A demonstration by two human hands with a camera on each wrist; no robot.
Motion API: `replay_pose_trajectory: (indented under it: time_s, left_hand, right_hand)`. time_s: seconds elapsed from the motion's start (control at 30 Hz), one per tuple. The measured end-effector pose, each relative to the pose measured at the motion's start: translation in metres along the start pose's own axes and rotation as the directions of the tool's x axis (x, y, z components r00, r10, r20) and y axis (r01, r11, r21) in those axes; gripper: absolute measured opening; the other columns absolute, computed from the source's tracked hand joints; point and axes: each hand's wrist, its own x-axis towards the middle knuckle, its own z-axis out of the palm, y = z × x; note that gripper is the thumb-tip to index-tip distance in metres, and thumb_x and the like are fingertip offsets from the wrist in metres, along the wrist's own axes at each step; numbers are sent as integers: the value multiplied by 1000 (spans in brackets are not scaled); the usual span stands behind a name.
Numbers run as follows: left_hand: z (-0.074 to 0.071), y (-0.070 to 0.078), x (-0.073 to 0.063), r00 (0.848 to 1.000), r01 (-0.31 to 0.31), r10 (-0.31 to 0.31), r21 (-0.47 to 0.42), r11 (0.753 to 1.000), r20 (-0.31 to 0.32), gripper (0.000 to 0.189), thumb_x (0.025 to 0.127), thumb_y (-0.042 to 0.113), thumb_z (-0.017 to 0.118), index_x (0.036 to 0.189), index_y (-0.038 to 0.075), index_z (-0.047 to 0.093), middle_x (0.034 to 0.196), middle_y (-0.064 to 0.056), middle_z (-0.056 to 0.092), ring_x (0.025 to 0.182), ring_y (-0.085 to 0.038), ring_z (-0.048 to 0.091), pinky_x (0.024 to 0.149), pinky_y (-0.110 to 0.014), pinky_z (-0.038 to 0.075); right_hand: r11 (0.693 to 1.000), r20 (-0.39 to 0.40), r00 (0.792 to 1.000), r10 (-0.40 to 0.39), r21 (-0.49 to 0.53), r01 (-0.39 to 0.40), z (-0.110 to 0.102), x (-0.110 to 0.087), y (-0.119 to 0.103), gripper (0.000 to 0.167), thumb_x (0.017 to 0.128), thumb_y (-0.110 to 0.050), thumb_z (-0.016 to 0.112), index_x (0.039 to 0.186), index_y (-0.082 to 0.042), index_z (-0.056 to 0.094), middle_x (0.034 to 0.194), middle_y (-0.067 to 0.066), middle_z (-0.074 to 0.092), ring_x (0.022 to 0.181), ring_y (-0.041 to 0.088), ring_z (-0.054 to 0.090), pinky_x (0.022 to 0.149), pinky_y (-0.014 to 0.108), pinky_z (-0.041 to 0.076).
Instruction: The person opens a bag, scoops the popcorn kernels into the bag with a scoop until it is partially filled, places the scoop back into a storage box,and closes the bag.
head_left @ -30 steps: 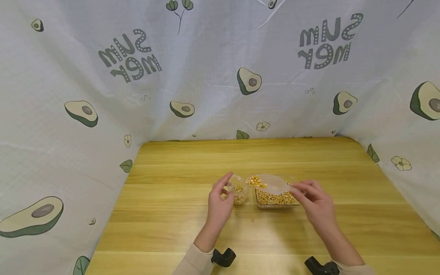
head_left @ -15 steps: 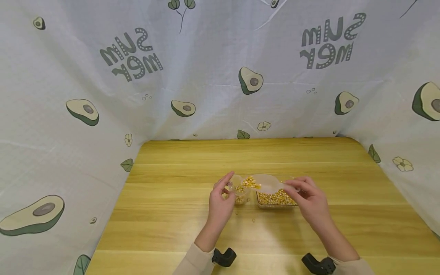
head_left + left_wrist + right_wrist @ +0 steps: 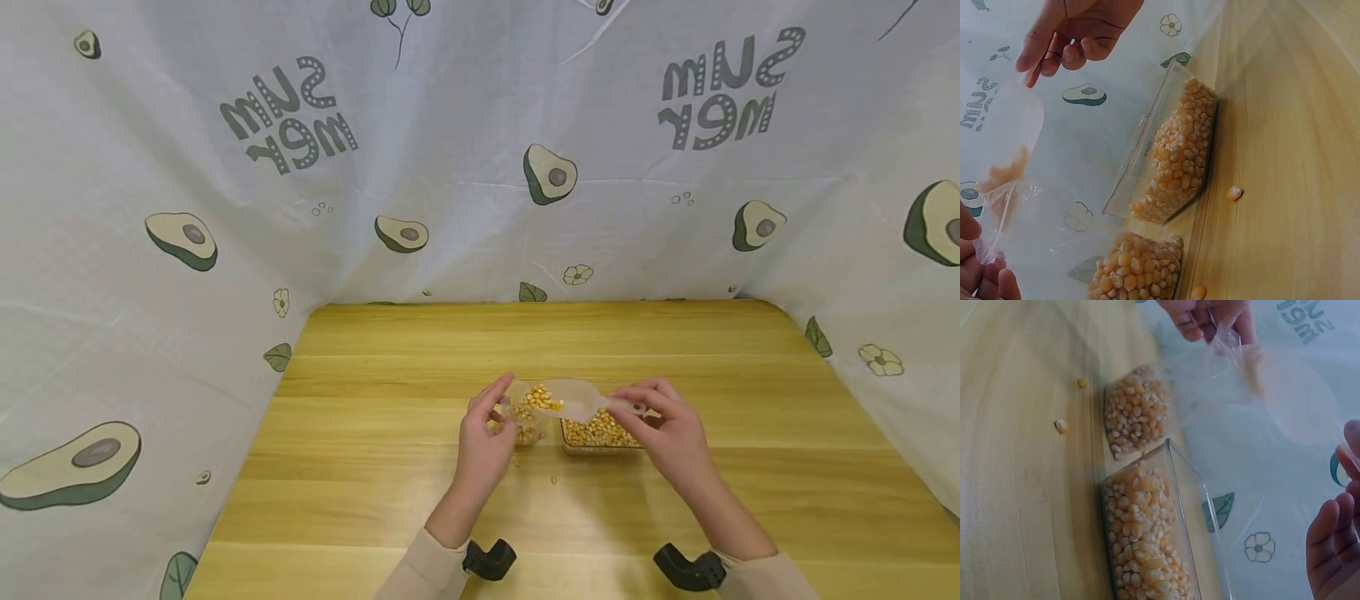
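My left hand (image 3: 483,442) grips the rim of a clear plastic bag (image 3: 1054,225) and holds its mouth spread. Corn kernels (image 3: 1138,265) fill the bag's lower part, which stands on the table. In my right hand (image 3: 672,429) is the handle of a translucent white scoop (image 3: 577,400), pinched between thumb and fingers. The scoop lies nearly level, with a small heap of corn at its tip, which overlaps the bag's mouth. Beneath the scoop and right of the bag sits a clear rectangular container (image 3: 600,451) of corn kernels.
Two loose kernels, one of them this kernel (image 3: 1234,193), lie on the wooden table (image 3: 375,467) in front of the bag and container. A white curtain (image 3: 465,150) printed with avocados hangs behind the table and at both sides.
My right hand has moved left with the scoop, bringing its corn-laden tip from beside the bag to over its mouth. My left hand holds the bag in about the same place.
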Motion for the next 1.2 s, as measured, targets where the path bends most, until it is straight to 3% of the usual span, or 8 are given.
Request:
replay_pose_trajectory:
  time_s: [0.27, 0.67, 0.97, 1.2]
  left_hand:
    - [0, 1, 0, 1000, -17, 17, 33, 999, -8, 63, 86, -9, 53, 140, 23, 60, 127, -5, 62, 100, -22, 50, 64, -18, 44]
    - [-1, 2, 1, 999, -37, 37, 46, 998, -11, 62, 87, -7, 53, 140, 23, 59, 122, -8, 63, 103, -30, 51, 78, -27, 45]
    - [-2, 0, 1, 999, -40, 40, 52, 998, -13, 60, 88, -6, 55, 140, 23, 59, 131, -9, 61, 103, -26, 51, 77, -24, 45]
    - [-2, 0, 1, 998, -57, 59, 57, 997, -38, 51, 91, -2, 57, 136, 21, 63, 128, -3, 64, 101, -26, 52, 75, -23, 44]
  right_hand:
    - [1000, 21, 1000, -5, 28, 4, 2, 3, -1, 15, 89, -5, 72, 104, -3, 74, 99, -13, 55, 79, 3, 52, 58, 16, 50]
    - [996, 15, 1000, -23, 88, 21, 6, 7, -5, 15, 90, -3, 71, 104, -2, 74, 100, -10, 56, 80, 4, 51, 59, 16, 51]
    - [987, 18, 999, -27, 158, 24, 9, 8, -9, 15, 90, 0, 69, 104, 3, 72, 100, -7, 57, 84, 4, 55, 67, 15, 55]
    - [981, 13, 1000, -28, 195, 25, 11, 8, -10, 15, 90, 3, 67, 105, 6, 70, 101, -5, 56, 85, 4, 56, 68, 15, 55]
